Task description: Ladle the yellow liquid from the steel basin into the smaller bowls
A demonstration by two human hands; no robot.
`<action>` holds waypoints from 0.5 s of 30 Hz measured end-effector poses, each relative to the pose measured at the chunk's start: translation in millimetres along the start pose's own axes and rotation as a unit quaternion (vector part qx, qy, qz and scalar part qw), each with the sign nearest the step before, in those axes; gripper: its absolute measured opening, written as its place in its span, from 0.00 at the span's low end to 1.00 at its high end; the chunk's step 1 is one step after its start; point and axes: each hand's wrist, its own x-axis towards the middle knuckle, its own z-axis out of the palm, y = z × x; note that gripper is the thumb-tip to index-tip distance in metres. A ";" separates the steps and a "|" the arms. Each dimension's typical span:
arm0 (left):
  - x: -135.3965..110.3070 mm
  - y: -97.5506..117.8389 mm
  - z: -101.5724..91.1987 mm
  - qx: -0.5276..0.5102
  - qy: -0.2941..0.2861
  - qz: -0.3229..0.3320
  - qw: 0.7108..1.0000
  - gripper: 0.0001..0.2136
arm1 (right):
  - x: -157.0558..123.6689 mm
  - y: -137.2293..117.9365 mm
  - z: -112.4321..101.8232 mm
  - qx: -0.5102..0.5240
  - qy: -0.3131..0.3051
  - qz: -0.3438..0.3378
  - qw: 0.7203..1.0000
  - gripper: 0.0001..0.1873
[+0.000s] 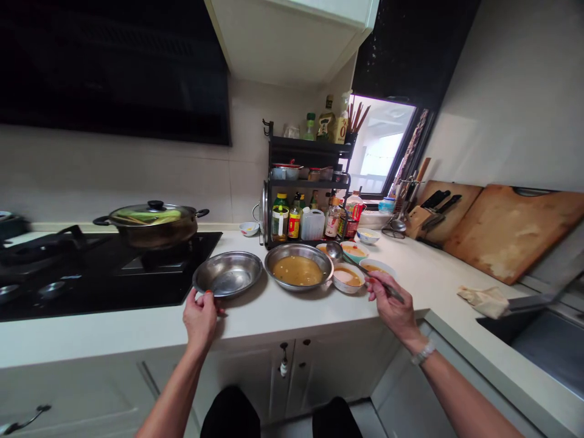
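The ladle (365, 267) lies aslant, its long axis running from the near right to the far left, with its cup at the far left end, above the right rim of the soup basin (298, 271), and its handle's end at the near right. The right hand (393, 305) is closed around the handle, so the cup sits left of and beyond the fingers. The left hand (201, 319), well apart from the right, pinches the near left rim of a steel basin (228, 275); the ladle is well to its right. The soup basin stands between the hands, farther off, with a soup bowl (347, 278) just right of it and more bowls (354, 251) behind. All of these are at a white counter (283, 319). To the left, a lidded pot (155, 228) sits on a black stove (137, 292); a rack (310, 148) of bottles stands at the far wall, a window (383, 149) right of it, and cutting boards (515, 231) lean at the far right, beyond the sink (552, 347).
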 end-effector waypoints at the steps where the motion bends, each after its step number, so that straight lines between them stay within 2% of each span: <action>1: -0.2 0.2 0.0 0.000 0.001 0.001 1.000 0.30 | -0.6 1.5 -3.6 -0.012 0.026 0.024 0.999 0.10; 4: -0.8 1.1 0.3 -0.009 0.000 -0.001 1.000 0.30 | -5.0 8.9 -15.3 -0.059 0.060 0.090 0.992 0.13; 8: 0.3 -0.7 1.2 -0.015 -0.003 -0.005 1.000 0.30 | -15.9 19.6 -27.2 -0.086 0.041 0.141 0.985 0.18; 12: 2.4 -4.1 1.7 0.011 0.006 0.000 1.000 0.29 | -21.8 23.6 -30.9 -0.057 0.046 0.178 0.981 0.21; 15: 2.9 -4.7 1.3 0.040 0.018 0.011 0.999 0.29 | -19.0 24.8 -31.6 -0.013 0.084 0.216 0.973 0.23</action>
